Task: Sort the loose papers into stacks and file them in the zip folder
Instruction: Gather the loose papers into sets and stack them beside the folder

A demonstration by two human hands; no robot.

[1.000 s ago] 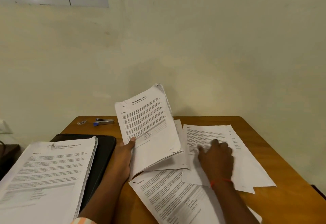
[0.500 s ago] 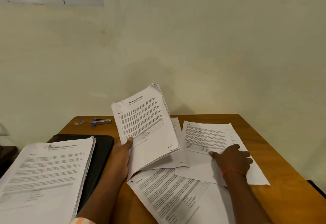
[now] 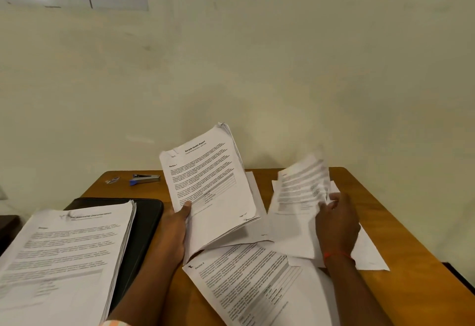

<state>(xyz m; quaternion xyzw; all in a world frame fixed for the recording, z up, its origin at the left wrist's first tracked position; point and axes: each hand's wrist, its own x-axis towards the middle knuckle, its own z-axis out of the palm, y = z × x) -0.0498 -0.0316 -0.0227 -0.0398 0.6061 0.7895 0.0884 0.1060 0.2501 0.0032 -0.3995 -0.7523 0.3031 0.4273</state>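
Sheets (image 3: 246, 282) of white paper, printed with black text and grey tables, lie overlapped on the wooden table (image 3: 411, 287) at lower centre. The left hand (image 3: 172, 233) grips a thick sheaf (image 3: 213, 192) headed "Sample Health Report", tilted up at centre. The right hand (image 3: 336, 223) pinches one blurred sheet (image 3: 298, 189) right of centre. At lower left a squared stack (image 3: 64, 256) rests on the black zip folder (image 3: 144, 223).

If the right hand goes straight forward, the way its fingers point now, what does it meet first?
Probably the wall behind the table; the right hand holds a sheet that would go along. Depth is unclear.
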